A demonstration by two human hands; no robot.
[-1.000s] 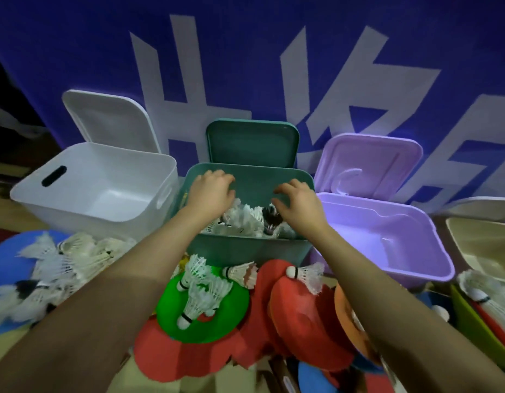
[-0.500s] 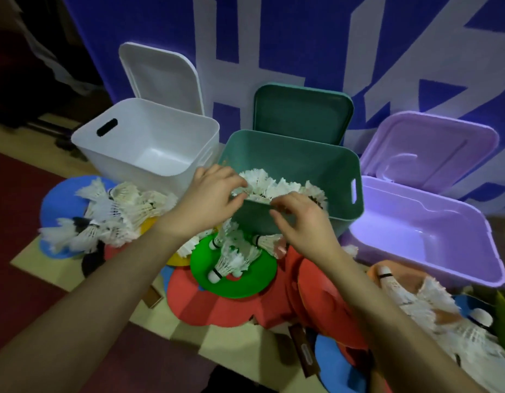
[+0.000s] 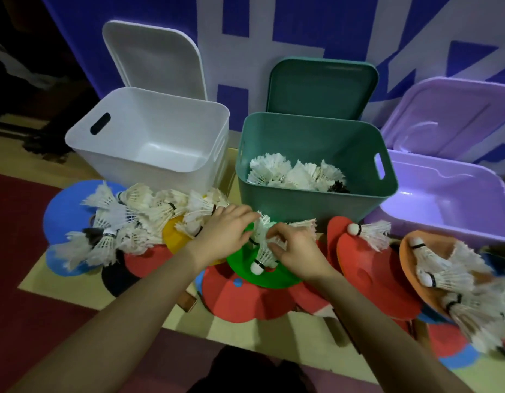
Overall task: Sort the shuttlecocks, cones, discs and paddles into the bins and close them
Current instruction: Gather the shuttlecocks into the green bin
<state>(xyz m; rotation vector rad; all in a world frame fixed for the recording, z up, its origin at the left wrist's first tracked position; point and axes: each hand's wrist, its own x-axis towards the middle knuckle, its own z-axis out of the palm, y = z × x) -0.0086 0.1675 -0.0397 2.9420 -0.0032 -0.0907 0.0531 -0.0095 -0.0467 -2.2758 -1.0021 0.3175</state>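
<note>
Both the left hand (image 3: 228,235) and right hand (image 3: 295,251) are curling their fingers around white feathered shuttlecocks (image 3: 264,245) lying on the flat green disc (image 3: 262,275) before the teal plastic bin (image 3: 313,205), and loosely bunched feathers could slip free mid-lift.

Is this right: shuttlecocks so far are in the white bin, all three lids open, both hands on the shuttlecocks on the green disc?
Not quite. The head view shows the white bin holding nothing; the sorted shuttlecocks lie in the teal bin. The rest stands: all three lids are open, and the left hand and right hand are on the shuttlecocks on the green disc.
</note>
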